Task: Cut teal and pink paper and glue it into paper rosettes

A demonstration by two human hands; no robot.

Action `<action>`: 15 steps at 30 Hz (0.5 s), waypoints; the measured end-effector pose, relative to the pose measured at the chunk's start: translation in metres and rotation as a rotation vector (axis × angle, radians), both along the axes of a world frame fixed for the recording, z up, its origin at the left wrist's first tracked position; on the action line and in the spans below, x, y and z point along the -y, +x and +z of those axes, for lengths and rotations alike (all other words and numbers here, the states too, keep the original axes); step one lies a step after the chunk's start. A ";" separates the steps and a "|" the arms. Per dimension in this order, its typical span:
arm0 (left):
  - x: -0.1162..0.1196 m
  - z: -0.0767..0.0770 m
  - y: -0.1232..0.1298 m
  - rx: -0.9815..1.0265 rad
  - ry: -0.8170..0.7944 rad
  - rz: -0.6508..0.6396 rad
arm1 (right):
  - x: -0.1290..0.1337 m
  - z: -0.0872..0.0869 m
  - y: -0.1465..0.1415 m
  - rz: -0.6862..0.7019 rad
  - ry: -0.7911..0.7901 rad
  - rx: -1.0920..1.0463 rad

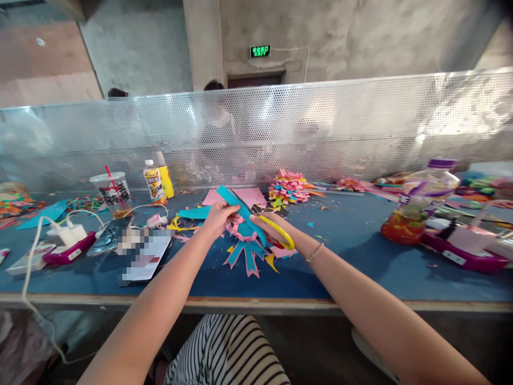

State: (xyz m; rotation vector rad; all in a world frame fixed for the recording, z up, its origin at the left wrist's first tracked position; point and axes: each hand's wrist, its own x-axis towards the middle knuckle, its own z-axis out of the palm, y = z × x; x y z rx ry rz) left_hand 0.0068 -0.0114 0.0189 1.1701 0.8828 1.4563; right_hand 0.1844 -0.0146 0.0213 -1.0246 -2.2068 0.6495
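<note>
My left hand (223, 216) pinches a long strip of blue paper (241, 209) above the middle of the table. Yellow-handled scissors (282, 233) are in my right hand (270, 223), their blades lying along the strip's right side. The strip's lower end curves down beside my right fingers. Under my hands lies a pink and blue paper piece (250, 256) with forked tails, its upper part a pink folded ring. Pink sheets (256, 196) rest just beyond my hands, and yellow scraps lie around them.
A phone (150, 258), a drink cup (113, 195) and a bottle (153, 183) are at the left, with cables and a power strip (74, 250). A pink paper bundle (289, 188) sits behind; a large jug (417, 206) stands right. People sit behind the perforated screen (348, 128).
</note>
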 end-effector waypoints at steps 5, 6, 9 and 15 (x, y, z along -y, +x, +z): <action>0.001 0.002 0.000 0.003 -0.008 0.004 | 0.000 -0.002 -0.001 -0.032 -0.015 -0.009; 0.001 0.002 0.000 0.006 -0.008 0.006 | 0.000 -0.002 -0.002 -0.043 -0.034 -0.015; 0.000 0.003 -0.001 0.022 -0.012 0.014 | -0.003 0.001 0.000 -0.111 -0.080 -0.012; -0.006 0.002 -0.007 0.186 -0.014 0.040 | -0.042 -0.002 0.033 -0.453 0.298 0.280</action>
